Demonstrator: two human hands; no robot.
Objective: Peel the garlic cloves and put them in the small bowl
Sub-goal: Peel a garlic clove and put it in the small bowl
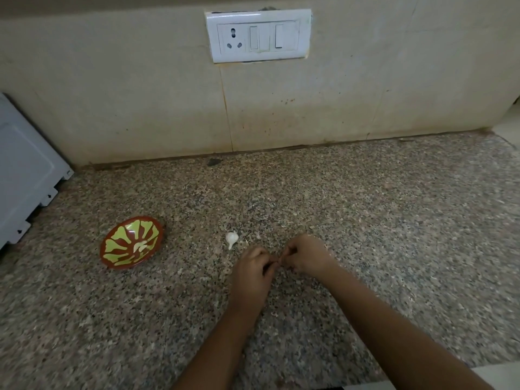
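A small red bowl [132,242] with a green leaf pattern sits on the speckled counter at the left, with a few pale peeled cloves [140,246] inside. A white unpeeled garlic piece [232,238] with a short stem lies on the counter between the bowl and my hands. My left hand [251,270] and my right hand [305,256] meet fingertip to fingertip just right of it, both pinching one small garlic clove [279,260] that is mostly hidden by the fingers.
The granite counter [365,220] runs back to a beige tiled wall with a white socket and switch plate [258,35]. A white appliance panel [25,175] stands at the left edge. Small bits of garlic skin [247,241] lie near my hands.
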